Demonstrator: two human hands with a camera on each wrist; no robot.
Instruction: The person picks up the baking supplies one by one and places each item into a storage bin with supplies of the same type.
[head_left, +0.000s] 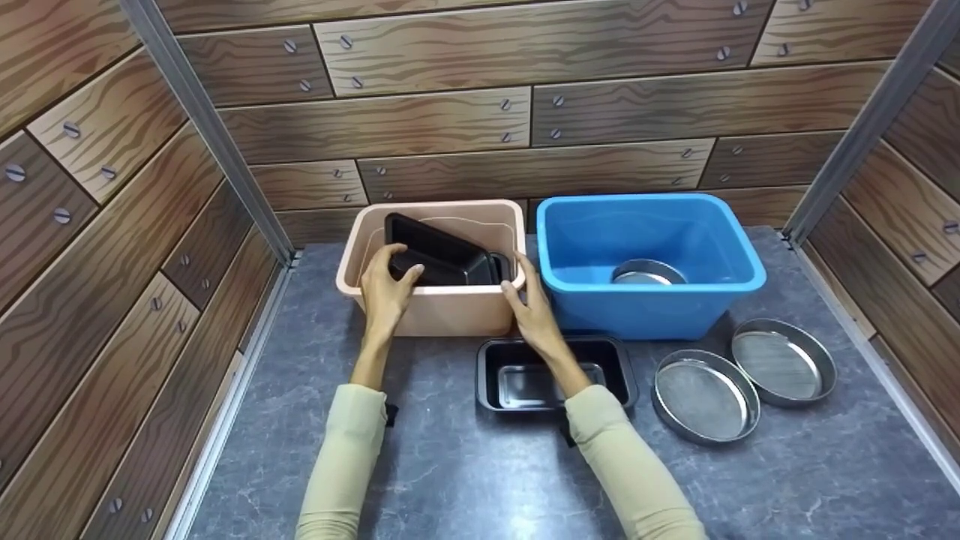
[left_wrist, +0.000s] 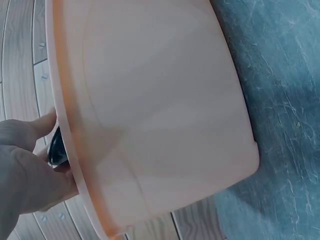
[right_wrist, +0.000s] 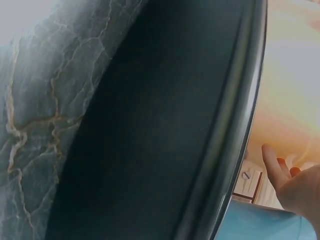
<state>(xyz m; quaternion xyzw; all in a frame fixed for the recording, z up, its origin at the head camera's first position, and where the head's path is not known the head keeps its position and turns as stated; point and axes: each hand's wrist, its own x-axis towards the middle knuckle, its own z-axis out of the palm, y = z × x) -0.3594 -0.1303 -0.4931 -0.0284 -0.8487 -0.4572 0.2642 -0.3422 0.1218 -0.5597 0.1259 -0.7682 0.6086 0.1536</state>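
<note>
A dark loaf pan [head_left: 435, 251] sits tilted inside the pink bin [head_left: 454, 319], its left end higher than its right. My left hand [head_left: 386, 292] reaches over the bin's front left rim, fingers curled at the pan's left end. In the left wrist view, a dark bit of pan [left_wrist: 57, 149] shows between that hand's thumb and fingers. My right hand [head_left: 534, 307] is at the bin's front right corner, fingers loosely spread along the rim and thumb by the front edge. Beneath my right forearm lies another dark loaf pan [head_left: 517, 386].
A blue bin [head_left: 630, 315] stands right of the pink one, holding a round metal pan [head_left: 649, 271]. On the grey marbled table [head_left: 450, 480] at the right are two round pans [head_left: 706, 397] [head_left: 784, 360]. Wood-patterned walls [head_left: 450, 127] enclose the back and sides.
</note>
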